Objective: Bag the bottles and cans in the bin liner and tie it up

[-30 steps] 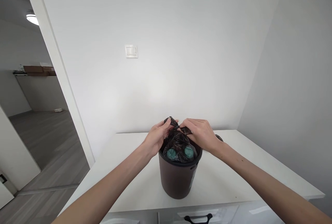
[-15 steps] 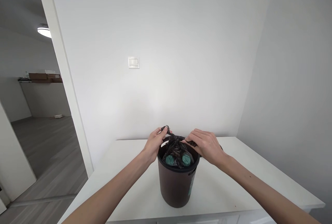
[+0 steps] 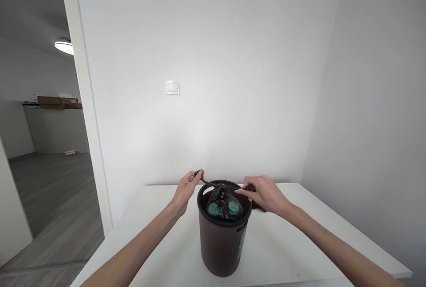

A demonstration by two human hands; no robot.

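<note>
A dark brown bin (image 3: 221, 247) stands upright on the white tabletop (image 3: 276, 251). Inside its rim sits a gathered black plastic bag (image 3: 222, 196), with two round green shapes showing through it. Pinched in my left hand (image 3: 187, 188), above the bin's left rim, is one twisted end of the bag. My right hand (image 3: 262, 193) grips the other end at the right rim. Both ends are stretched apart from the middle of the bag. More black plastic (image 3: 258, 207) lies behind the bin, below my right hand.
A white wall with a light switch (image 3: 172, 87) rises behind the table, and a grey wall stands to the right. At the left, a doorway shows another room with cardboard boxes (image 3: 49, 100) on a ledge and a ceiling lamp (image 3: 64, 47).
My hands have moved farther apart, pulling the bag's ends out to the sides. The gathered middle sits lower in the bin. The camera view has shifted slightly.
</note>
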